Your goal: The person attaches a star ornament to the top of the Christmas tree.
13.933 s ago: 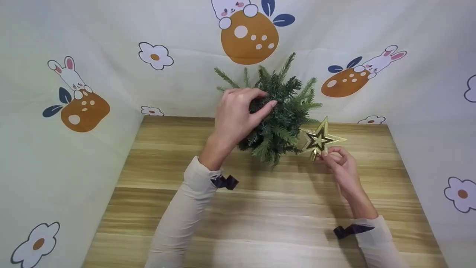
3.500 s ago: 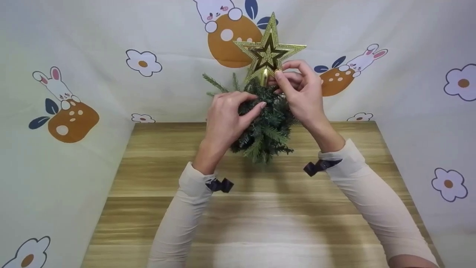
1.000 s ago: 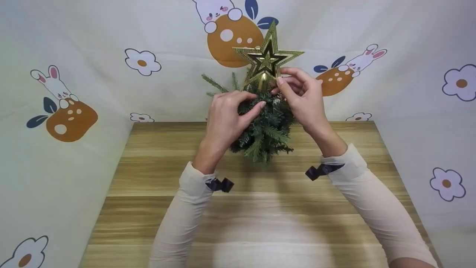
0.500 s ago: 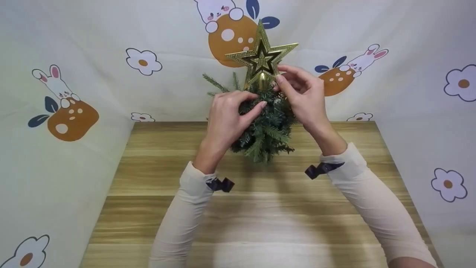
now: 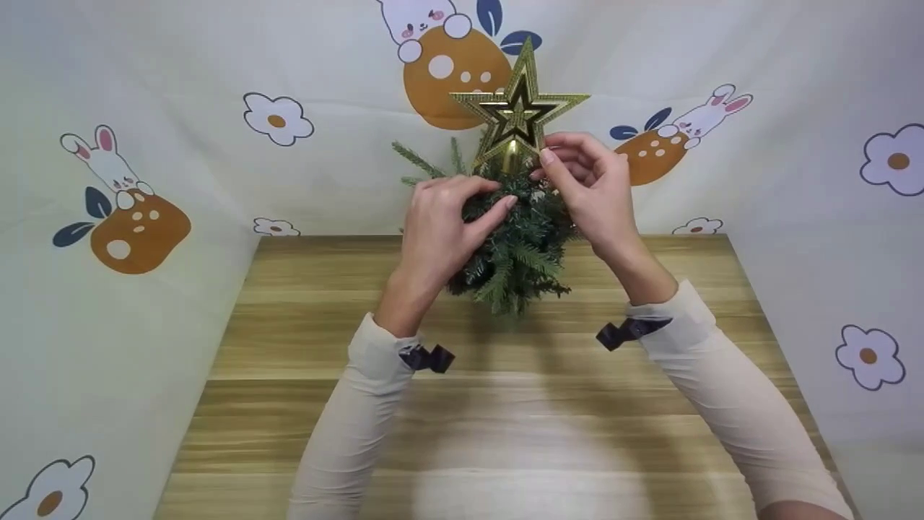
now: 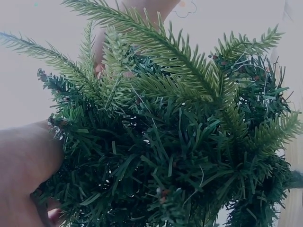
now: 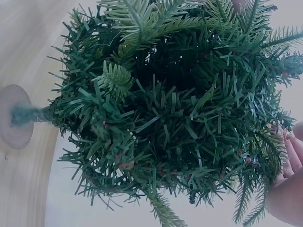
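A small artificial Christmas tree (image 5: 530, 249) stands at the back middle of the table, dark green with lighter sprigs. My left hand (image 5: 442, 227) grips its upper part from the left, thumb and forefinger curved round the branches. A gold star tree topper (image 5: 518, 121) stands nearly upright over the tip, its socket (image 5: 511, 155) reaching down to the needles. My right hand (image 5: 595, 195) pinches the star's lower right point. Branches (image 6: 156, 146) fill the left wrist view, with a hand at its left edge. The right wrist view shows the tree's thin trunk and round base (image 7: 12, 135).
The wood-grain table (image 5: 325, 426) extends in front of the tree. A pale cloth with printed rabbits, oranges and flowers (image 5: 278, 119) encloses the back and both sides. Black straps (image 5: 426, 357) circle both sleeve cuffs.
Earlier, the right hand held the star low beside the tree; now it is over the tip. Half a second ago the star leaned left; now it stands straighter. The left hand keeps its grip.
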### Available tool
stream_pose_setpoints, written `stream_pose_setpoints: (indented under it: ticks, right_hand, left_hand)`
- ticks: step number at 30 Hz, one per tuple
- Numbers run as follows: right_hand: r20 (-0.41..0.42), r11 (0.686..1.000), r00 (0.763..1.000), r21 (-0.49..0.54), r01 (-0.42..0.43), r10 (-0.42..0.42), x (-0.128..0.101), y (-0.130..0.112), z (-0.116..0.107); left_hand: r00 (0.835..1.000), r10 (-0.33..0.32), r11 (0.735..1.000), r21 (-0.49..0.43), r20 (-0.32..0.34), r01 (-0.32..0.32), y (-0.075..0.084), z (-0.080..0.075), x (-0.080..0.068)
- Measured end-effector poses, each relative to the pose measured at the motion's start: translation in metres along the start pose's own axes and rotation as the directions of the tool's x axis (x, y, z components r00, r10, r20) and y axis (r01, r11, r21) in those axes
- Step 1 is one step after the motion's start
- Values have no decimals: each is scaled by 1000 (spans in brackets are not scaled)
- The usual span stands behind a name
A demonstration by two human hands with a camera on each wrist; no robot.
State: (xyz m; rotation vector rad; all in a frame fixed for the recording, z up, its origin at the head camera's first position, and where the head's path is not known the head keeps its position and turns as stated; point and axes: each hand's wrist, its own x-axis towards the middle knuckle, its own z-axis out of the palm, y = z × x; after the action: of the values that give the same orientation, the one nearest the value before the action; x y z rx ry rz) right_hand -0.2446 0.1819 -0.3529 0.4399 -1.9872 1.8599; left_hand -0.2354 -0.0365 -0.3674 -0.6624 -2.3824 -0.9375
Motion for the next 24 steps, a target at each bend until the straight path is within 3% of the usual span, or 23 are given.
stream_pose_setpoints:
  ticks: [12,24]
  right_hand:
    - [14,998,999,-53,29,-29,-9,-4,-6]
    - [-16,979,984,-100,177,-180,-12,3,-14]
  left_hand:
    - [999,37,999,20,-26,-37,0,2,-2]
    - [993,98,995,-17,-64,-99,5,6,-4]
